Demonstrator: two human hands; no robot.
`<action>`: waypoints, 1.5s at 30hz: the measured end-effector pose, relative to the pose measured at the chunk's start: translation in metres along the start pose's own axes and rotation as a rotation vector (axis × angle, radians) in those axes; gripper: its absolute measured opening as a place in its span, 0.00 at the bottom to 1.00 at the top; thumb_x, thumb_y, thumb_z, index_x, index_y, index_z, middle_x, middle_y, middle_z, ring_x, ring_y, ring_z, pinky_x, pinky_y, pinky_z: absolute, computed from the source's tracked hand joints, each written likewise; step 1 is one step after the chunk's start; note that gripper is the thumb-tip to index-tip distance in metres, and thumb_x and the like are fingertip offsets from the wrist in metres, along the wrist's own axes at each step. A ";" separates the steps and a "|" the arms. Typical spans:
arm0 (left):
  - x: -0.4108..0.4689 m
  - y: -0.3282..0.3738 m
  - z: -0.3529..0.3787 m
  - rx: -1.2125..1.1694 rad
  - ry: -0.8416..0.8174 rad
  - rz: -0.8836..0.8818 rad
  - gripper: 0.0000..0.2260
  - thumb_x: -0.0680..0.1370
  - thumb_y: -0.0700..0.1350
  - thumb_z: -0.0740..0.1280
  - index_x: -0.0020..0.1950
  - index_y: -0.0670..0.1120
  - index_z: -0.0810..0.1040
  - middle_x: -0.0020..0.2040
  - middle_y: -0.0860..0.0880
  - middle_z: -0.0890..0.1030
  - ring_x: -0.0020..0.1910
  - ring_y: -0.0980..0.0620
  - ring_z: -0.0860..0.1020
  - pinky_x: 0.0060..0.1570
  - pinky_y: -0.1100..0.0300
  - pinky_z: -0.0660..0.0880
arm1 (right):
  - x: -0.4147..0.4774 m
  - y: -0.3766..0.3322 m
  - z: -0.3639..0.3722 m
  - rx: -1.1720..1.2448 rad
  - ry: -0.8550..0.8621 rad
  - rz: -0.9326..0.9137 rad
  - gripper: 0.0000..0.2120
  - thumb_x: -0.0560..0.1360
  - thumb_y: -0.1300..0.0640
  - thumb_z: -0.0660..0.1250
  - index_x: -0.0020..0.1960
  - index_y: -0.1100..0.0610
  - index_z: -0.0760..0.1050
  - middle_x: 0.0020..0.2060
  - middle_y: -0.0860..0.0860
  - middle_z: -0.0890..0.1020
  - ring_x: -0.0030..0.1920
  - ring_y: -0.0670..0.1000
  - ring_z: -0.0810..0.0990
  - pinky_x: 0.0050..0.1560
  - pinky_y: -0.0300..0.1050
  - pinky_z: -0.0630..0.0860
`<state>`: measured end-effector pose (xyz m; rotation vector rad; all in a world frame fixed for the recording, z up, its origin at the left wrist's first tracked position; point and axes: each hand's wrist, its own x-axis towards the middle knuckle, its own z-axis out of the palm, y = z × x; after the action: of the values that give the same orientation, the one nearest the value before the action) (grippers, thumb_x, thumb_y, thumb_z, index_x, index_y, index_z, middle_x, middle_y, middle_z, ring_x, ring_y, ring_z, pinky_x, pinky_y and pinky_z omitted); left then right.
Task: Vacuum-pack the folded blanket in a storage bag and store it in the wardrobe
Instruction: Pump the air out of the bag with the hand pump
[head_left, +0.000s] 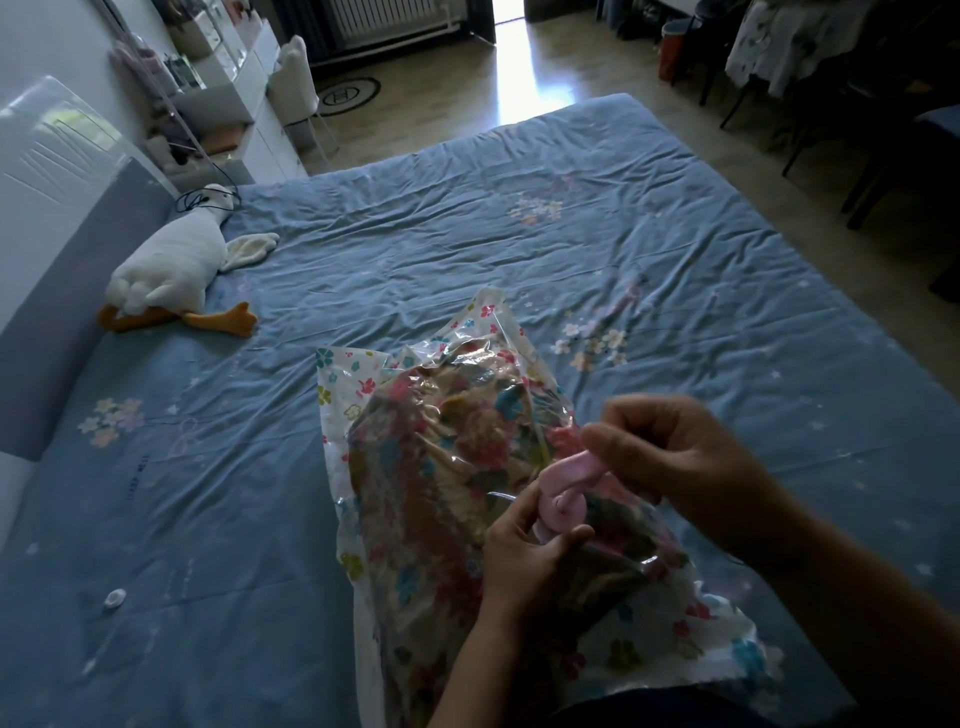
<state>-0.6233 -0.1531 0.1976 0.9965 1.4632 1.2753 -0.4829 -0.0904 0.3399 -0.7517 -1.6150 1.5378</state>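
Two hands logged in the head view; state of each? (Inspector)

Left hand (524, 556): fingers and thumb curled round the lower end of a pink piece (566, 486). Right hand (675, 452): thumb and fingers pinching its upper end. Both hold it. What the piece is, I cannot tell. (Assistant)

Position of the task item relative to that grip? (Inspector)

Directly beneath it. The storage bag (332, 374), clear plastic with a flower print, lies on the blue bed sheet (571, 234) and runs from beyond the grip back toward the person. The folded blanket (457, 447), floral, is inside, with the plastic wrinkled over it. The near end of the bag, below the right forearm, is crumpled. (Assistant)

Other items on the bed? (Inspector)

Well left of the grip and nearer the person, a small white cap (114, 598) lies alone on the sheet. Far left and beyond the grip, a white plush goose (171, 270) with orange feet lies against the grey headboard (62, 291), with a black cable (208, 200) at its far end. (Assistant)

Markings or writing? (Inspector)

A line of dark print (137, 478) on the sheet, left of the grip, is too small to read. A round emblem on a floor mat (348, 96), far beyond the grip, is not legible with certainty. (Assistant)
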 end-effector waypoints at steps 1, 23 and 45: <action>-0.001 0.000 0.000 -0.003 -0.001 -0.008 0.22 0.68 0.39 0.79 0.60 0.48 0.81 0.55 0.52 0.84 0.57 0.53 0.82 0.59 0.54 0.77 | 0.001 -0.006 -0.002 0.080 -0.016 -0.029 0.15 0.72 0.58 0.65 0.28 0.59 0.68 0.22 0.45 0.69 0.23 0.41 0.65 0.25 0.32 0.62; -0.004 0.003 0.002 0.014 -0.012 -0.016 0.21 0.68 0.31 0.76 0.58 0.43 0.81 0.51 0.54 0.85 0.52 0.59 0.83 0.51 0.69 0.76 | -0.010 0.081 -0.004 -0.492 -0.004 0.244 0.18 0.70 0.45 0.71 0.28 0.52 0.69 0.22 0.43 0.71 0.26 0.41 0.67 0.30 0.45 0.66; -0.005 -0.003 -0.001 0.022 0.021 -0.014 0.19 0.68 0.41 0.79 0.58 0.45 0.82 0.52 0.51 0.86 0.54 0.52 0.83 0.57 0.53 0.79 | -0.005 -0.009 -0.003 -0.084 -0.104 0.044 0.16 0.71 0.54 0.69 0.29 0.60 0.70 0.23 0.47 0.69 0.26 0.43 0.66 0.26 0.34 0.63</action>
<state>-0.6230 -0.1585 0.1956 0.9883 1.5002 1.2657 -0.4765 -0.0938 0.3476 -0.7680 -1.7597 1.5711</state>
